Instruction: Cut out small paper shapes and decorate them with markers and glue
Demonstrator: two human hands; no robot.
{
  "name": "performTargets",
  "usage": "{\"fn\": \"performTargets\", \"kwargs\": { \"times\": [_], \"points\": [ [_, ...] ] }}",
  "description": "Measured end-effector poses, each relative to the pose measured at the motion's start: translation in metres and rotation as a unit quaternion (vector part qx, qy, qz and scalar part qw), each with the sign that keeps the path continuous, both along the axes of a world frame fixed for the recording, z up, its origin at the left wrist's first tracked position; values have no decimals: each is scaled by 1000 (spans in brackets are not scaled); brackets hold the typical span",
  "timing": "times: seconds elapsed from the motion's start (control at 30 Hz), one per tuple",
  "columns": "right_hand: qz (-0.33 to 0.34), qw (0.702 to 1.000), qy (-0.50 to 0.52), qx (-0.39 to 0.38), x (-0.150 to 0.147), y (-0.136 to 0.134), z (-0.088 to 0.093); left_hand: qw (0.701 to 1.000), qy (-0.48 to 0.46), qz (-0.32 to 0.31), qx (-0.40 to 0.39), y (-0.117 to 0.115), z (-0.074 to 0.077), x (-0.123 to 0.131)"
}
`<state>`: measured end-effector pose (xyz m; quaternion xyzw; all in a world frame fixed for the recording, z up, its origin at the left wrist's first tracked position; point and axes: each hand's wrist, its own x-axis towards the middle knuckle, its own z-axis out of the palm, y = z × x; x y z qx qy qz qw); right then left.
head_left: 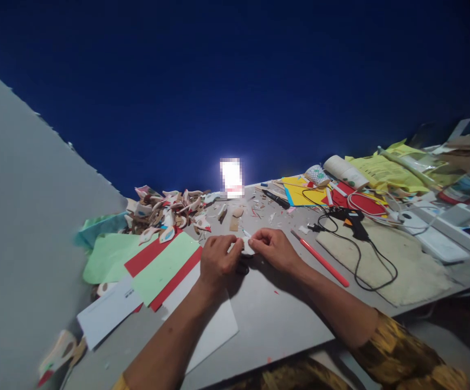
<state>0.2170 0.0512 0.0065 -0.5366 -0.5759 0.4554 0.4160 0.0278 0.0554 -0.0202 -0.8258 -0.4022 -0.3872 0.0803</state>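
Over the middle of the table, my left hand (219, 261) has its fingers bent and pressed together at one edge of a small white piece (248, 248), which looks like paper or felt. From the other side, my right hand (274, 247) pinches the same piece between thumb and fingertips. Part of the piece is hidden behind the fingers. A dark looped thing (242, 268) lies just beneath it; its kind is unclear. Close beyond my hands sits a small brown cardboard piece (235, 221). A red pen-like stick (324, 262) lies right of my right hand.
Several cut bird-like shapes (169, 212) are heaped at the back left. Green (165, 271) and red sheets lie left, with white paper (214, 330) nearer me. At right, a black glue gun (352, 222) with a looping cord rests on a beige cloth (385, 265). Scraps dot the back.
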Motion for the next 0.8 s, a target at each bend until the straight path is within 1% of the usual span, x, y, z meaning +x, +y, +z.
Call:
{"fn": "performTargets", "kwargs": {
  "times": [0.1,0.17,0.2,0.27,0.33,0.37,0.4,0.43,0.5,0.57,0.63,0.7,0.73,0.8],
  "points": [
    [-7,999,40,-8,0,0,1,999,23,12,42,-3,0,2],
    [-10,998,68,-7,0,0,2,998,11,9,53,-5,2,3],
    [-9,997,80,-5,-1,-1,2,999,-9,3,44,-5,3,3],
    [-3,996,92,8,-1,-2,2,997,-80,-9,-3,-5,7,4],
    [3,996,82,27,-1,-3,2,981,-180,-1,-75,-5,12,5],
    [4,997,73,38,-1,-3,2,964,-238,12,-117,-4,14,7],
    [6,997,64,46,-1,-3,1,940,-299,24,-162,-4,16,8],
    [6,997,57,53,-1,-3,1,910,-358,30,-208,-4,18,10],
    [9,997,48,61,-1,-4,0,837,-455,21,-302,-4,19,14],
    [14,997,41,68,-2,-5,0,770,-510,-10,-384,-6,19,18],
    [19,997,27,73,-3,-6,-1,723,-532,-29,-440,-8,18,22],
    [18,997,9,77,-4,-8,-2,698,-541,-32,-469,-11,17,24],
    [17,997,-2,79,-4,-8,-3,694,-542,-31,-473,-12,18,25],
    [16,996,-22,84,-5,-9,-3,696,-541,-28,-471,-13,19,25]
  ]
}}
